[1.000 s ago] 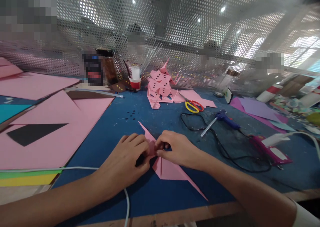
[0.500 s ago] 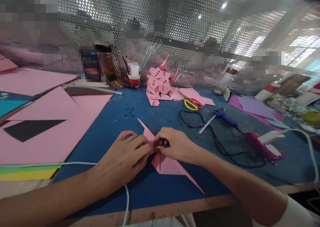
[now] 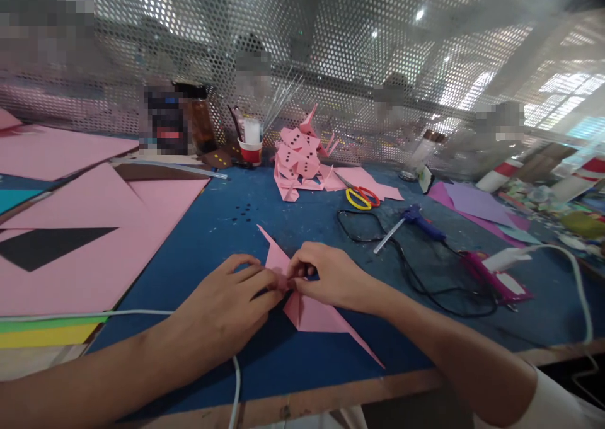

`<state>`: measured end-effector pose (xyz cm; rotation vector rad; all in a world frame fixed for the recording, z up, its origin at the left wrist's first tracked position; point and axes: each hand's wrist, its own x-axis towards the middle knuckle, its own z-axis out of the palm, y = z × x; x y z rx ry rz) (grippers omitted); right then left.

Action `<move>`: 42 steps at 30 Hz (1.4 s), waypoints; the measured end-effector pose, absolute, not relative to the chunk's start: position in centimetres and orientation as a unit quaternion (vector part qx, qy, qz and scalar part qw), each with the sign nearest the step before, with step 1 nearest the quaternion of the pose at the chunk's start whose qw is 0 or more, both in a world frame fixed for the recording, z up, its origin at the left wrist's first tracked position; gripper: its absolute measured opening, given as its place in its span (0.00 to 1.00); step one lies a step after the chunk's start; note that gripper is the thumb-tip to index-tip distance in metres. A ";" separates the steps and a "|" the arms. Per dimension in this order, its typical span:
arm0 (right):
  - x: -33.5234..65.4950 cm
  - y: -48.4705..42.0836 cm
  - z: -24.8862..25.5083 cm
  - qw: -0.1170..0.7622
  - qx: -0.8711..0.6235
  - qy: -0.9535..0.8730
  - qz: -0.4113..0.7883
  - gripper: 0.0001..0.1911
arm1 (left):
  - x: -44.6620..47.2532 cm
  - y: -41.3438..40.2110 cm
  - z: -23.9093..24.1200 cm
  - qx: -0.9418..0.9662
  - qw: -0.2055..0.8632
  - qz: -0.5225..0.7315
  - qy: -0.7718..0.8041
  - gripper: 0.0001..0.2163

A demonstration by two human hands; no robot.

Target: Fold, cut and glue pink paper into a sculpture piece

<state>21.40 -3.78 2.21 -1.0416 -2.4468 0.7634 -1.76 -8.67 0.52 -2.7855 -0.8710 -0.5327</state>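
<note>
A folded pink paper piece (image 3: 316,312) with long pointed ends lies on the blue table mat (image 3: 283,360) in front of me. My left hand (image 3: 231,306) rests on its left part, fingers curled and pressing the fold at the middle. My right hand (image 3: 326,276) pinches the same fold from the right, fingertips meeting those of the left hand. The middle of the paper is hidden under both hands.
Large pink sheets (image 3: 94,227) and coloured paper lie at the left. A pile of dotted pink folded pieces (image 3: 300,158), a red cup (image 3: 251,152), yellow-red scissors (image 3: 362,197), a glue gun (image 3: 420,221) with black cord, and purple paper (image 3: 477,203) lie behind. A white cable (image 3: 118,314) crosses under my left arm.
Both hands stay on the pink paper's fold with only small finger shifts. The view has drifted a little, so everything sits slightly higher and further left in the picture.
</note>
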 end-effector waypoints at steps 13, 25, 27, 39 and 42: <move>20.3 -4.6 2.3 0.171 -0.412 -0.868 0.216 0.06 | -1.8 -8.5 0.2 -0.935 0.097 -0.202 -0.274 0.11; 20.0 -4.6 2.4 0.178 -0.422 -0.854 0.248 0.06 | -2.9 -8.7 -0.4 -0.944 0.111 -0.170 -0.258 0.13; 20.0 -4.6 2.4 0.175 -0.423 -0.853 0.250 0.07 | -3.1 -8.8 -0.5 -0.944 0.112 -0.172 -0.257 0.14; 20.2 -4.4 2.5 0.168 -0.428 -0.847 0.266 0.08 | -3.3 -9.0 -0.3 -0.940 0.091 -0.198 -0.261 0.14; 20.4 -4.2 2.4 0.172 -0.422 -0.849 0.268 0.10 | -3.4 -9.0 -0.4 -0.941 0.086 -0.192 -0.263 0.14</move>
